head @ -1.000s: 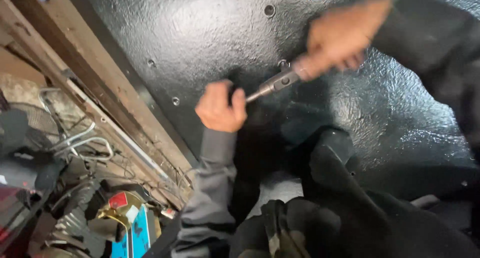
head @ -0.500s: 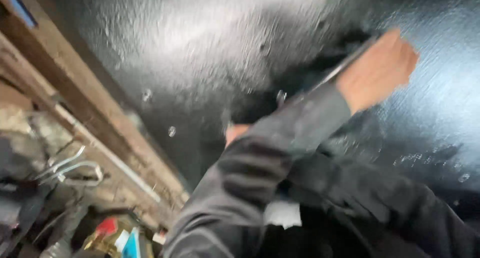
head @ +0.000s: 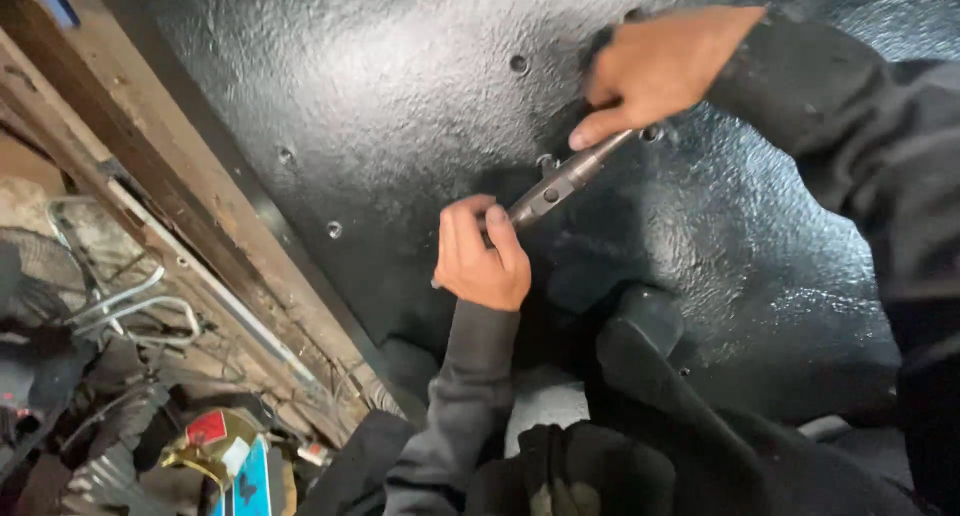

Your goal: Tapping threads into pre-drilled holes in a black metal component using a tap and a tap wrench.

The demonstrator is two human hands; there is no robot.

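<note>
Two hands on one metal ratchet tool (head: 560, 183), set against a black textured panel (head: 400, 96). Right hand (head: 655, 71): closed round the tool's upper handle end. Left hand (head: 482, 256): fingers curled shut at the tool's lower head end, pressed to the panel. Small round holes (head: 518, 64) dot the panel. Wooden beam (head: 130, 166) at left; wire clutter (head: 110, 296) below it.

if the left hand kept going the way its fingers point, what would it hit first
Likely the head of the metal ratchet tool its fingertips already touch, then the black textured panel behind; depth is unclear.
</note>
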